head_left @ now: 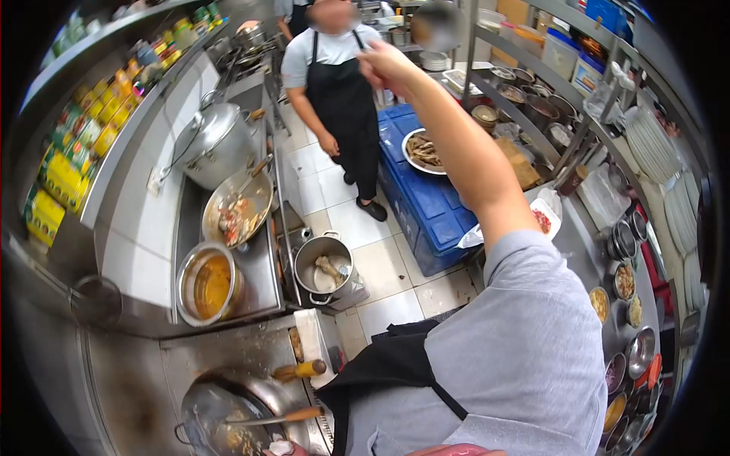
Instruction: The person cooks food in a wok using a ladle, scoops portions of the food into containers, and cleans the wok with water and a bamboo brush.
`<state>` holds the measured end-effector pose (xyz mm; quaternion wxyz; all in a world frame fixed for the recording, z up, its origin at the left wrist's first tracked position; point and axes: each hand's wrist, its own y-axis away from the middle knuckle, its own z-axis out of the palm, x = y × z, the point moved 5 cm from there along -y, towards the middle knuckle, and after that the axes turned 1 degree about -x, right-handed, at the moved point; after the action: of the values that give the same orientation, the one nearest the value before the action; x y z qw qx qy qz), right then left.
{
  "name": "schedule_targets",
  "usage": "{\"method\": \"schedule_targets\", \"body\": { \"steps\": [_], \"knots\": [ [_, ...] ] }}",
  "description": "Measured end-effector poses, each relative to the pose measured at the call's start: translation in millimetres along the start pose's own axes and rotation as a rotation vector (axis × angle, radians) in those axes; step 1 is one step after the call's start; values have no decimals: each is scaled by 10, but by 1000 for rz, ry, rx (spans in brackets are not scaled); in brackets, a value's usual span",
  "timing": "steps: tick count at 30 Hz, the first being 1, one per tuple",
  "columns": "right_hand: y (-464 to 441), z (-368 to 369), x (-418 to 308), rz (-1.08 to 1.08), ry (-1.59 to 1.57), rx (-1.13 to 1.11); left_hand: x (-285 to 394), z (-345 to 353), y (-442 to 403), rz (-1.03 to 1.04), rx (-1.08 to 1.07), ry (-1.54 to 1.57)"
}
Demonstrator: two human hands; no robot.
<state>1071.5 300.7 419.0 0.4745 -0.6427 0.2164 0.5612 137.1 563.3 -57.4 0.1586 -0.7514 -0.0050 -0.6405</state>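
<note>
My right arm stretches up and forward across the view, with my right hand [382,67] raised in front of a co-worker's apron and shoulder. Its fingers are bent and partly blurred; whether they are apart or closed I cannot make out. At the bottom edge my left hand [293,450] shows only in part, closed on a white cloth [280,448] beside a large wok [209,418]. Across the wok lies a ladle with a wooden handle [304,414]. A brush with a yellow handle [308,369] rests above it.
A co-worker in a black apron [340,91] stands in the aisle. Pots line the left counter: an orange-liquid pot [209,285], a food pan [238,207] and a lidded pot [217,140]. A stockpot [325,267] stands nearer. Right are a blue chest [426,220] and shelves [525,121].
</note>
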Motion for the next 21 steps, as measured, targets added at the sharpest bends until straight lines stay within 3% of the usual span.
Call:
{"method": "schedule_targets", "body": {
  "steps": [2, 4, 6, 7, 8, 9, 10, 11, 12, 13, 14, 15, 16, 17, 19, 20, 21],
  "knots": [
    [-320, 201, -510, -68, 195, -101, -209, 129, -366, -306, -406, 196],
    [-212, 578, -1003, -89, 188, -87, -285, 84, -170, -654, 30, 441],
    [-38, 936, -1038, -344, 146, -266, -108, 183, -56, -718, 184, 581],
    [75, 984, -747, -294, 303, -46, 56, 259, 25, -711, 179, 680],
    [221, 1127, -374, -192, 291, -80, 303, 343, 120, -751, 231, 665],
    [501, 1335, -8, -199, 229, -188, 261, 301, 147, -806, 313, 666],
    [718, 1520, 665, 2, 162, -312, 143, 251, 128, -729, 240, 689],
    [1090, 1760, 1293, 249, 190, -537, 253, 290, 182, -779, 267, 683],
    [1504, 2016, 2010, 405, 184, -659, 372, 359, 196, -772, 163, 740],
    [2008, 2299, 2289, 560, 252, -896, 512, 387, 235, -767, 133, 768],
    [2425, 2650, 2412, 481, 383, -1102, 244, 303, 165, -661, -49, 732],
    [2772, 3011, 2167, 452, 462, -1411, 662, 385, 326, -764, 68, 770],
    [3027, 3329, 1881, 394, 392, -1515, 858, 342, 460, -688, 29, 773],
    [3192, 3689, 1519, 142, 461, -1556, 1268, 196, 667, -733, 282, 369],
    [3529, 4214, 483, -561, 322, -1410, 667, -402, 916, -681, -269, 605],
    [3701, 4391, 116, -422, 305, -1419, 523, -373, 1076, -631, 210, 278],
    [3912, 4555, -94, -501, 305, -1432, 577, -516, 1245, -626, 206, 288]
  ]
}}
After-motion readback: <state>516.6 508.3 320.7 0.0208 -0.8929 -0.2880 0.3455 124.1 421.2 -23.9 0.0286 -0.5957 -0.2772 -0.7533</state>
